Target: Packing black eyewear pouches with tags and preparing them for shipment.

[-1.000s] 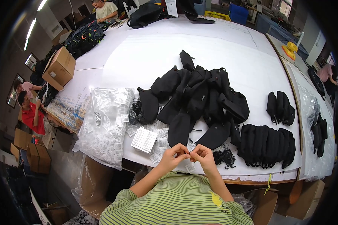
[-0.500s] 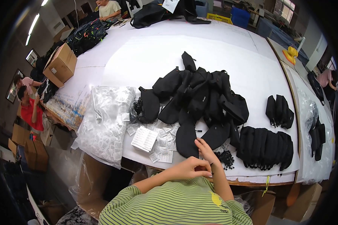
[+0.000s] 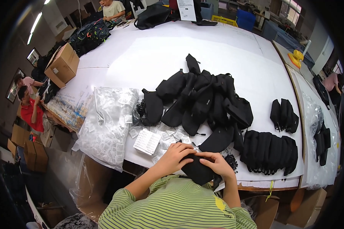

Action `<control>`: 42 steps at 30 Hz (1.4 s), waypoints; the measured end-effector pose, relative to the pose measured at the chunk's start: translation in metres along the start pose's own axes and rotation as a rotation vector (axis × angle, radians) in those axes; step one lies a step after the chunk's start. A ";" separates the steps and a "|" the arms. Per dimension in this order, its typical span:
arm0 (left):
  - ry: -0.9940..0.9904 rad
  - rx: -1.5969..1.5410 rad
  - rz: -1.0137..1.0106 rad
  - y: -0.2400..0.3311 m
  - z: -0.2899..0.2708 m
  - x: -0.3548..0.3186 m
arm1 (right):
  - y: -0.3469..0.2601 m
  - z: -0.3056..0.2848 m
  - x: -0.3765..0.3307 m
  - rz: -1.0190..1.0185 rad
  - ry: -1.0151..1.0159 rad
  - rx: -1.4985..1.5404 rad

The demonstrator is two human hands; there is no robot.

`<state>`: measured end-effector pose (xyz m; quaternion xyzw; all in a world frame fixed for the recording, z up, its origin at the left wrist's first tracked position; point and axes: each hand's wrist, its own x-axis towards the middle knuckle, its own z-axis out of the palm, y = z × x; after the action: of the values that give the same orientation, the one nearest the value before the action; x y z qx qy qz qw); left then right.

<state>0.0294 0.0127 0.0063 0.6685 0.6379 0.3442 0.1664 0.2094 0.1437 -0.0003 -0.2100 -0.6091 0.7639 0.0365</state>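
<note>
A black fabric pouch (image 3: pixel 198 171) is between my hands at the front edge of the table, close to my body. My left hand (image 3: pixel 174 158) grips its upper left side with the fingers curled over the edge. On the other side my right hand (image 3: pixel 218 164) holds the top right edge, thumb on the near face. Just beyond lies a loose heap of similar black pouches (image 3: pixel 202 91). Beside my left hand are a stack of white printed cards (image 3: pixel 146 141) and scattered small packets with labels (image 3: pixel 168 139). Small black pieces (image 3: pixel 231 162) lie near my right hand.
A clear plastic bag of small packets (image 3: pixel 107 133) lies at left. To the right, black pouches stand in a neat row (image 3: pixel 269 152), with a smaller group (image 3: pixel 284 115) behind. A cardboard box (image 3: pixel 62 65) sits at the far left. Other people work farther off.
A black pouch has come off the near side of the heap toward my body. Both hands now hold it; earlier my right hand touched it on the table and my left was beside my right wrist.
</note>
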 end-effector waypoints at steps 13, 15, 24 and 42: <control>-0.233 -0.052 0.035 0.004 -0.023 -0.010 | -0.002 0.017 -0.005 -0.096 0.137 -0.213; -0.310 -0.116 -0.032 0.005 -0.022 -0.008 | -0.003 0.018 -0.007 -0.096 0.169 -0.272; -0.354 -0.053 0.038 0.004 -0.015 -0.010 | -0.007 0.023 -0.005 -0.083 0.141 -0.332; -0.235 -0.009 0.112 0.005 -0.002 -0.025 | -0.006 0.026 -0.001 -0.077 0.147 -0.358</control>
<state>0.0327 -0.0125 0.0052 0.7381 0.5741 0.2751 0.2236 0.1996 0.1213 0.0098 -0.2448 -0.7385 0.6241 0.0721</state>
